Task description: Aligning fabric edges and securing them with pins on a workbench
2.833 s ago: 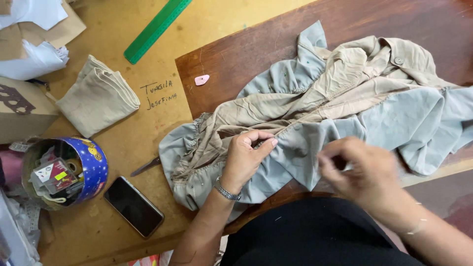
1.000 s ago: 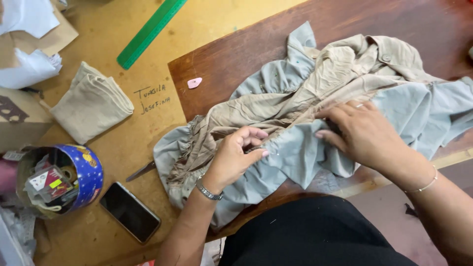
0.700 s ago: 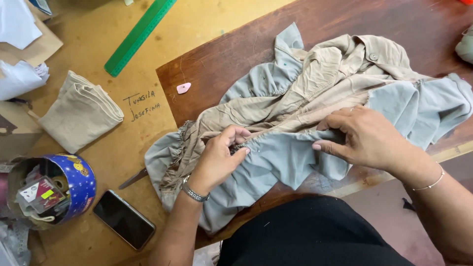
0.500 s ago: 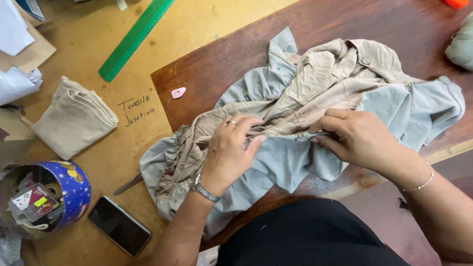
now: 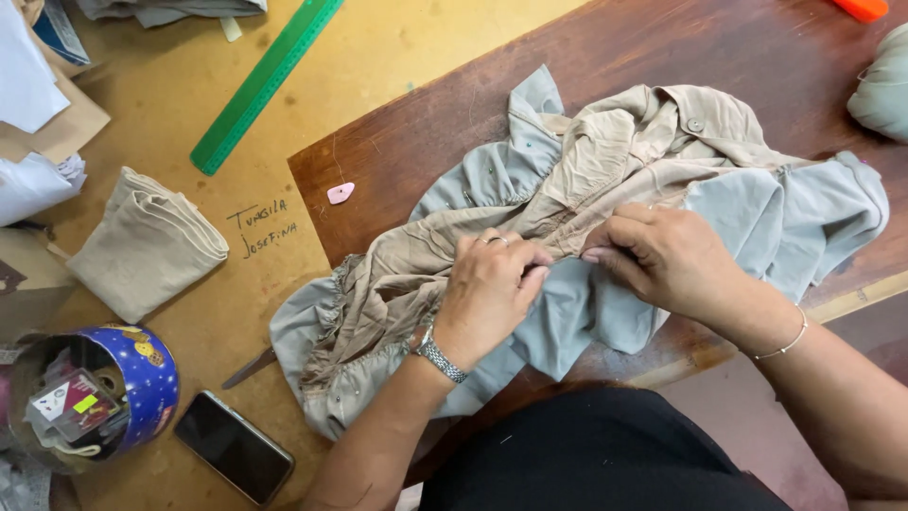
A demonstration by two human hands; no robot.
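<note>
Head view. A crumpled garment of beige and pale grey-blue woven cloth (image 5: pixel 567 227) lies across the dark brown wooden table (image 5: pixel 662 57), spread from its left corner to near its right edge, with a gathered beige band running through the middle.

The left hand (image 5: pixel 492 289), with a ring on one finger and a metal watch at the wrist, rests on the garment's middle. Its grip is closed, the fingers curled down and pinching the beige band. The right hand (image 5: pixel 667 260), with a thin bracelet at the wrist, lies just beside it, also on the garment. Its grip is closed too, fingertips pressed onto the same fold. The two hands nearly touch.

A small pink heart-shaped piece of chalk (image 5: pixel 340 193) lies on the dark board near its left edge, apart from the garment. A rounded grey-green cloth bundle (image 5: pixel 881 90) sits at the right border, and an orange object (image 5: pixel 863 8) is cut off at the top.

To the left is a lighter yellow-brown surface. On it lie a long green plastic ruler (image 5: pixel 265 83), tilted, a folded beige cloth (image 5: pixel 147 244), a round blue tin (image 5: pixel 142 374) holding small items, and a black smartphone (image 5: pixel 234 447) just beside the tin. A dark pointed blade tip (image 5: pixel 248 369) shows at the garment's lower left hem. White papers and brown card (image 5: pixel 43 123) lie at the far left.
</note>
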